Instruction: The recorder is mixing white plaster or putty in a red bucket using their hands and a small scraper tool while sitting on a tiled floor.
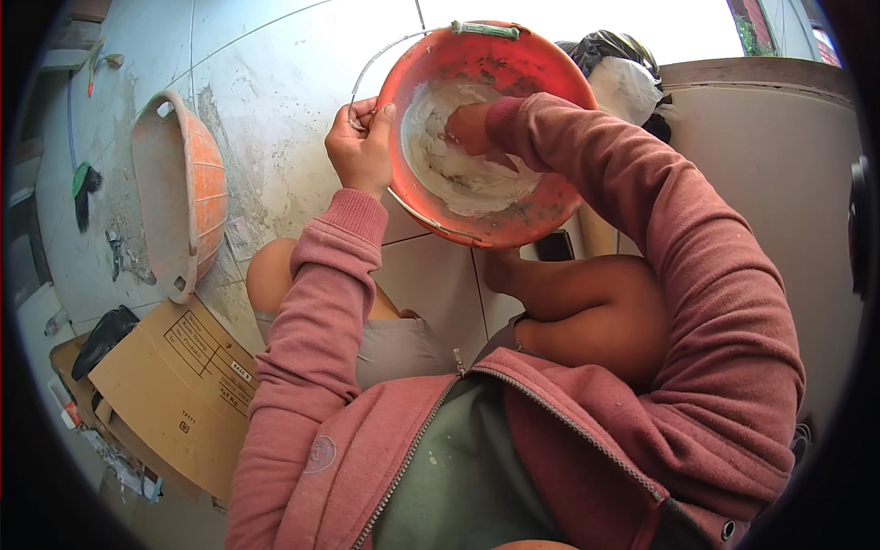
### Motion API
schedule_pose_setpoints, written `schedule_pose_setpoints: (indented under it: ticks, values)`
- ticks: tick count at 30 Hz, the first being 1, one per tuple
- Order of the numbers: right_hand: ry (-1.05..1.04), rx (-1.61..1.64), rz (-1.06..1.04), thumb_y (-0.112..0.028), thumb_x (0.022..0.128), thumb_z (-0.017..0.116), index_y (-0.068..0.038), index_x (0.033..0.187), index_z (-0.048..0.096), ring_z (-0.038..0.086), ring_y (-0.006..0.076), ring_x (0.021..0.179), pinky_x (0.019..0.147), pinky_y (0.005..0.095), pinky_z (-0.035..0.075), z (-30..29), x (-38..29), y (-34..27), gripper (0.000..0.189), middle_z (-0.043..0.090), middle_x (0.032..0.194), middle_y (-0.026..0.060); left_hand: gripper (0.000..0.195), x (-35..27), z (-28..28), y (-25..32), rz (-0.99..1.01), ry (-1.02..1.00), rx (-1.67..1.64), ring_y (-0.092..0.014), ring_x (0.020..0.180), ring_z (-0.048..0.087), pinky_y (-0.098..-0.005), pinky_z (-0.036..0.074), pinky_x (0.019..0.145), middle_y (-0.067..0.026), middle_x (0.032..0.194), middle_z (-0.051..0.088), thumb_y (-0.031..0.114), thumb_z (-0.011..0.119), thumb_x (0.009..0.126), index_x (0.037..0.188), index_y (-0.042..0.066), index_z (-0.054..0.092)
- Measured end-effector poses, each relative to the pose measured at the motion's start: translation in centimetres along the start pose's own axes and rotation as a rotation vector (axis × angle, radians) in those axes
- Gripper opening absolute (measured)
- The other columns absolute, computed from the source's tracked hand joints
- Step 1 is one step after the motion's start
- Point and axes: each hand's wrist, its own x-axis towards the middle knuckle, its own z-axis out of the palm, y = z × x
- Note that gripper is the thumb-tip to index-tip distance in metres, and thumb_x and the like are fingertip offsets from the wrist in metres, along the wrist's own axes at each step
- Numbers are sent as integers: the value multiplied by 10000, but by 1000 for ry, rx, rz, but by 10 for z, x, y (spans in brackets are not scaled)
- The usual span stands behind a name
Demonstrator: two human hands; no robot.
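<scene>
A red plastic bucket (543, 65) tilts toward me above the tiled floor, between my bent legs. My left hand (361, 151) grips its left rim, thumb lying on the edge, beside one end of the wire handle. The handle's pale green grip (485, 30) rests across the far rim. Inside the bucket, wet whitish-grey paste (457, 182) coats the bottom and lower wall. My right hand (473, 130) reaches down into this paste. Its fingers are partly hidden, so whether they hold anything is unclear.
At left an orange plastic tub (207, 199) stands on its side, near a green-headed brush (82, 182). Closer to me lies a printed cardboard box (165, 378) beside a black plastic bag (103, 340). White and black bags (624, 89) sit behind the bucket, beside a pale panel (756, 172).
</scene>
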Motion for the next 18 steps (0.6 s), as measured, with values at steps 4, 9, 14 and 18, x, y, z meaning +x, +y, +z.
schedule_pose_setpoints:
  ticks: [4, 9, 14, 18]
  values:
    - [-17, 102, 66, -94, 632, 563, -7, 843, 629, 599, 328, 780, 694, 369, 462, -15, -3, -52, 238, 620, 790, 175, 177, 2, -5, -3, 1, -10, 25, -46, 611, 475, -174, 411, 581, -5, 698, 543, 47, 633, 764, 883, -38, 533]
    - [-250, -70, 60, -95, 616, 562, -1, 807, 639, 598, 331, 789, 682, 374, 465, 8, -11, -22, 226, 619, 788, 190, 173, -1, -6, -7, -7, -14, 6, -41, 607, 465, -170, 406, 577, -1, 697, 538, 53, 633, 767, 879, -38, 537]
    - [-292, -4, 221, -119, 595, 582, -13, 790, 652, 592, 341, 794, 695, 376, 463, 24, -2, 25, 233, 626, 796, 176, 165, -5, -1, -3, -2, -17, 7, -42, 606, 471, -169, 407, 579, -3, 701, 539, 49, 626, 772, 877, -37, 533]
    - [-339, 174, 250, -157, 619, 605, -10, 787, 648, 615, 266, 742, 646, 369, 464, 17, 15, 4, 228, 639, 766, 140, 169, 0, 0, -5, 2, -8, 13, -40, 598, 462, -169, 404, 571, -1, 694, 537, 58, 625, 776, 881, -40, 536]
